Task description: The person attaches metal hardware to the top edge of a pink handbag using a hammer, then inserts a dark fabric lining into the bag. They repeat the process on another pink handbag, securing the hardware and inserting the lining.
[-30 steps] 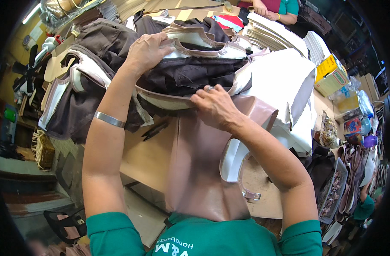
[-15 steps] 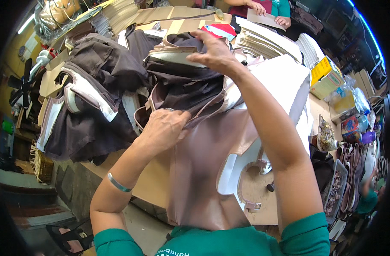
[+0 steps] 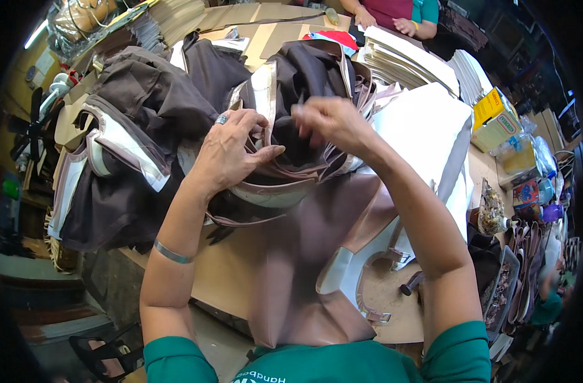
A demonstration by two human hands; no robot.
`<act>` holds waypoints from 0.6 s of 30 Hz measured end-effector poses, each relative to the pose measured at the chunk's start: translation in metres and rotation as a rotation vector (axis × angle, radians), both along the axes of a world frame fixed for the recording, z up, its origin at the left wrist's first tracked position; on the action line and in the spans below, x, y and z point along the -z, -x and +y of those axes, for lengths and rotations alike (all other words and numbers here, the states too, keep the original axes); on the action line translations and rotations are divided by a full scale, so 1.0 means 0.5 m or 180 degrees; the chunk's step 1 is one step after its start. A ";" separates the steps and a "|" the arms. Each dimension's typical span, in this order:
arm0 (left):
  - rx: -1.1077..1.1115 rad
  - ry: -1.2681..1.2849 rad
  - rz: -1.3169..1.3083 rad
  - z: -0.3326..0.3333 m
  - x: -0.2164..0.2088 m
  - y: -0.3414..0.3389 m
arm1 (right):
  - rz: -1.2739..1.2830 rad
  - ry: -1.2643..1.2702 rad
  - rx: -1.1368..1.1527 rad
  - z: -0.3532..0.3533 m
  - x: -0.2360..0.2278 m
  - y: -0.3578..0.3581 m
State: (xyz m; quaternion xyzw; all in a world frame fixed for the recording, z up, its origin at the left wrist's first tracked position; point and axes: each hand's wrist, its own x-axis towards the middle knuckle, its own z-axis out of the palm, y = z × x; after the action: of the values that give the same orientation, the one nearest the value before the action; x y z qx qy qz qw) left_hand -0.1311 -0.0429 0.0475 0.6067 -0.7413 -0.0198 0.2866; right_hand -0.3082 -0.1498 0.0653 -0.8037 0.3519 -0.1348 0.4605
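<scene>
An unfinished brown leather handbag [image 3: 285,195] with dark lining [image 3: 301,70] and pale stiffened edges lies open in front of me. My left hand [image 3: 224,153], with a ring and a metal bracelet, is at its near left side, with the bag's edge between thumb and fingers. Above the lining, my right hand [image 3: 336,124] has curled fingers smeared by motion; what it holds, if anything, cannot be seen. A smooth brown leather panel [image 3: 304,262] drapes toward my body. Beside it, a curved cutout piece with white backing [image 3: 342,271] carries small buckles [image 3: 384,317].
More dark-lined bag pieces [image 3: 125,185] heap at the left. White sheets [image 3: 425,121] and a stack of pale panels [image 3: 406,60] lie at the right, near a yellow box [image 3: 495,118]. Across the table, a person's hands [image 3: 403,27] show. A dark round-headed tool [image 3: 411,284] lies near my right forearm.
The bag's opening and lining have shifted and been turned over toward me. My left hand moved up, my right hand came down and its fingers curled. The far person's hands let go of a panel.
</scene>
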 end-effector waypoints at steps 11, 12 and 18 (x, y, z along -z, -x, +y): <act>0.0037 0.0335 -0.0231 0.046 0.012 0.012 | -0.0164 0.0331 0.1301 -0.017 0.067 -0.147; 0.0063 0.0456 -0.0265 0.048 0.012 0.018 | -0.0406 0.0181 0.1305 -0.021 0.074 -0.144; -0.0040 0.0825 0.0023 0.057 0.007 0.025 | -0.1825 -0.1328 0.1264 -0.025 0.038 -0.107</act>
State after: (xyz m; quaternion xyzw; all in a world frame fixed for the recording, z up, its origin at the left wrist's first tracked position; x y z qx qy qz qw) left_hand -0.1437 -0.0143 0.0438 0.5691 -0.7328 0.0757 0.3653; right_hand -0.2545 -0.1622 0.0461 -0.5393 0.3774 -0.3654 0.6582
